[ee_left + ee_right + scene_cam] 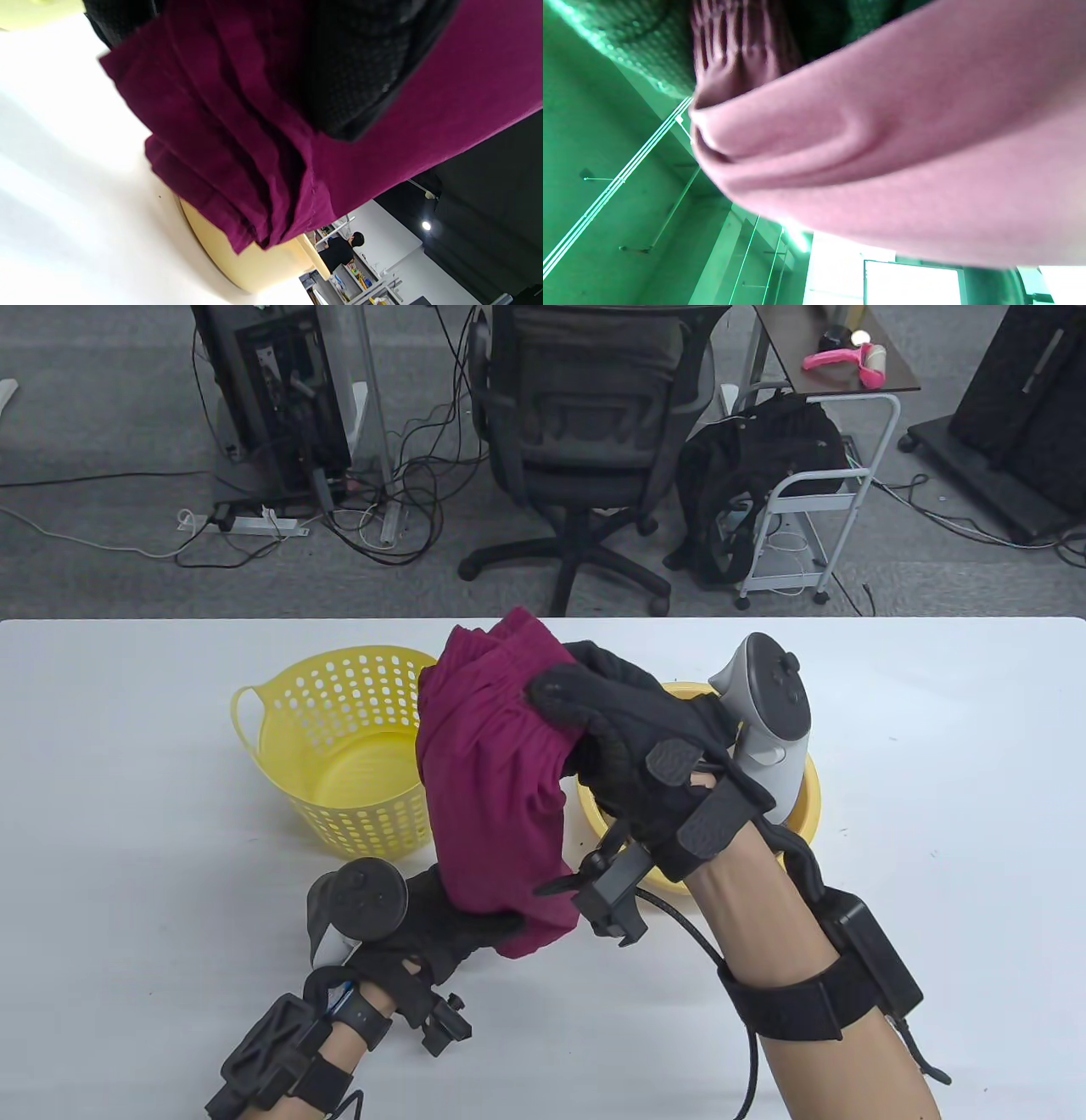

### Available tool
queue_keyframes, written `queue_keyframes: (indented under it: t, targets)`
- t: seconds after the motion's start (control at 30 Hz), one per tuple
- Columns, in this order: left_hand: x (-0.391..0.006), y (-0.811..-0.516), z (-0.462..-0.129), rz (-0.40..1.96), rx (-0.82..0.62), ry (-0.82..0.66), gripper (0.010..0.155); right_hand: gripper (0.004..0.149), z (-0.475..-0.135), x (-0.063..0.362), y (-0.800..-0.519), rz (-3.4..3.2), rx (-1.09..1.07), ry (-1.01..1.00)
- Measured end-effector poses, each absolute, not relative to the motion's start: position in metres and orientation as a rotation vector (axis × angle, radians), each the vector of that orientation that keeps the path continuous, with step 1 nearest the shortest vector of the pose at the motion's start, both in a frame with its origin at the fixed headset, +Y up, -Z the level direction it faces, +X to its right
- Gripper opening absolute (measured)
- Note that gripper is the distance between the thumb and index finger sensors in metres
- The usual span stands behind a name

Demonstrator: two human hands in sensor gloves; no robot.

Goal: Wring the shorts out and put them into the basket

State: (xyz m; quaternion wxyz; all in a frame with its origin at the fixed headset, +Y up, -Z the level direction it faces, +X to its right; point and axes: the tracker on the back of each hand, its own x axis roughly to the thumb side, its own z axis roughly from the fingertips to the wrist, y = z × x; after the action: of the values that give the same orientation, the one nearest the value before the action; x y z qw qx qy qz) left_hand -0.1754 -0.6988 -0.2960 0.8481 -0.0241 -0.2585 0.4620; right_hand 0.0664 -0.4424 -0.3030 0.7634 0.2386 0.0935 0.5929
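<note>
Above the white bench (933,814), the right hand (632,746) clutches the top of the maroon shorts (488,780) while the left hand (441,920) grips their bottom, beside the yellow basket (339,746).

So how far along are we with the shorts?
Done: the shorts are out of the yellow basin and off the table. In hand: the right hand grips the top end, the left hand the bottom, set for wringing. Left: drop them into the basket, which holds nothing.

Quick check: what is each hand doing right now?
Left hand: grips the lower end of the maroon shorts.
Right hand: grips their upper end.
</note>
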Motion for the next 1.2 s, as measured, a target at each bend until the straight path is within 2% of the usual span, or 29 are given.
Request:
queue_keyframes:
  t: [0.13, 0.27, 0.33, 0.87, 1.2]
  targets:
    - [-0.180, -0.697, -0.294, 0.923, -0.050, -0.545, 0.073, 0.062, -0.305, 0.078, -0.445, 1.298, 0.485, 0.169]
    - [-0.184, -0.694, -0.293, 0.893, -0.054, -0.531, 0.040, 0.062, -0.310, 0.092, -0.450, 1.304, 0.442, 0.132]
    - [-0.186, -0.691, -0.291, 0.870, -0.056, -0.528, 0.035, 0.062, -0.313, 0.101, -0.454, 1.303, 0.418, 0.118]
    - [-0.211, -0.674, -0.292, 0.532, -0.141, -0.475, 0.034, 0.062, -0.323, 0.162, -0.497, 1.563, 0.199, -0.060]
    - [-0.239, -0.644, -0.297, 0.410, -0.254, -0.479, 0.042, 0.061, -0.322, 0.175, -0.529, 1.863, 0.077, -0.223]
